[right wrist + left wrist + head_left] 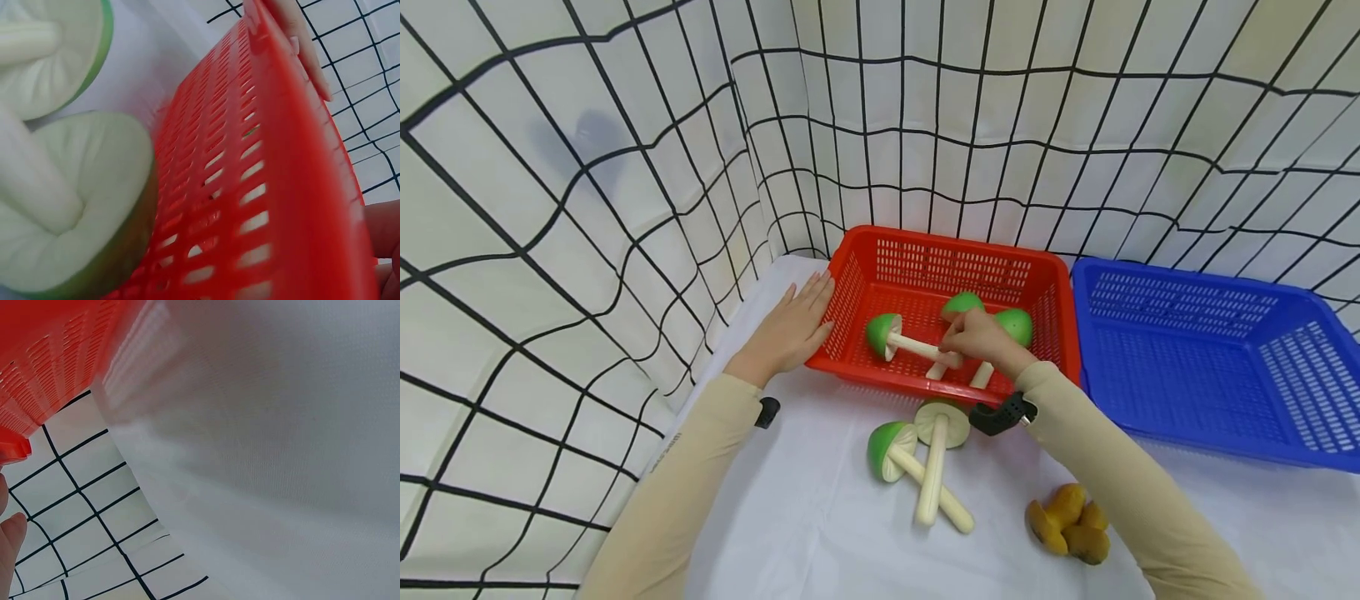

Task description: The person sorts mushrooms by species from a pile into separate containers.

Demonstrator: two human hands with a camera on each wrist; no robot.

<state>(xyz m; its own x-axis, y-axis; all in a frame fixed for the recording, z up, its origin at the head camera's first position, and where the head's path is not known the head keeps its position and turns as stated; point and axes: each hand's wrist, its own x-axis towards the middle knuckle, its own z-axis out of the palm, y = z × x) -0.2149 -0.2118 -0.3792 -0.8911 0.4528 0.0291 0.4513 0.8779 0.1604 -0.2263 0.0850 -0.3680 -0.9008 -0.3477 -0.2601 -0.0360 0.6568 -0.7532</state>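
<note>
In the head view a red plastic basket holds several toy mushrooms with green caps and pale stems. My left hand rests on the basket's left rim with its fingers straight; only fingertips show in the left wrist view. Reaching over the near rim, my right hand pinches the stem end of a green-capped mushroom that lies sideways inside. Two others, a green-capped mushroom and a mushroom behind the hand, are partly covered by it. The right wrist view shows mostly the basket's perforated wall.
Two crossed mushrooms lie on the white cloth before the red basket. A yellow-brown knobbly lump sits near the right forearm. A blue basket stands to the right. Black wire grid panels rise behind and at left.
</note>
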